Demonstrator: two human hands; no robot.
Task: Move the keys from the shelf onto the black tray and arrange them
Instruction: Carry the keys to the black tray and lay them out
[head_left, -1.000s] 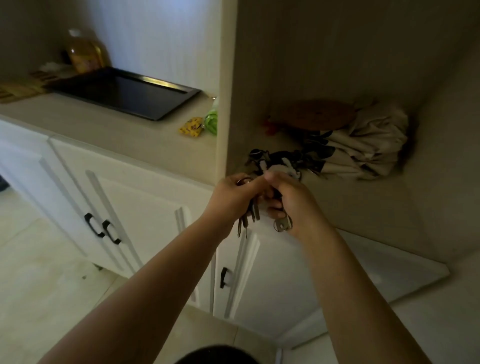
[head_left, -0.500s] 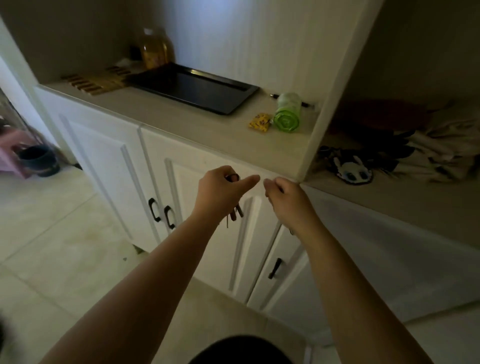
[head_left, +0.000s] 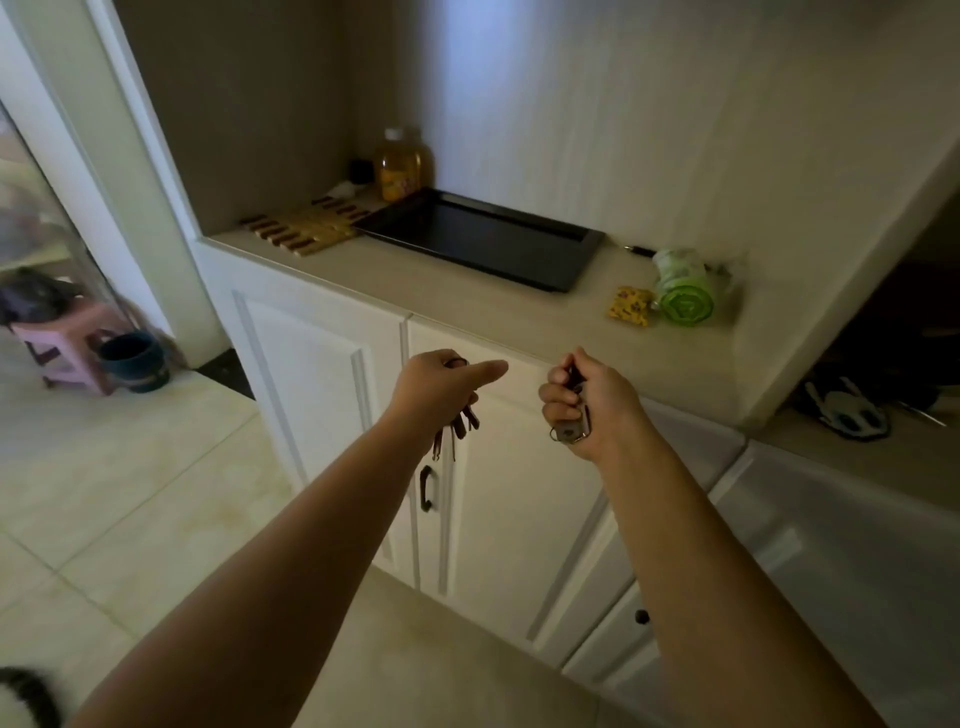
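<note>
Holding a bunch of keys (head_left: 457, 423) in your left hand (head_left: 436, 387) and a second key set (head_left: 571, 428) in your right hand (head_left: 587, 402), both fists closed, near side of the black tray (head_left: 483, 236).

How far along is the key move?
Done: both sets are off the shelf. In hand: the left hand grips a bunch of dark metal keys; the right hand holds a silver key fob. Left: the flat black rectangular tray holds nothing yet; placing and arranging remain.

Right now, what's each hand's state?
Left hand: closed on a bunch of keys hanging below it.
Right hand: closed on a key fob.
</note>
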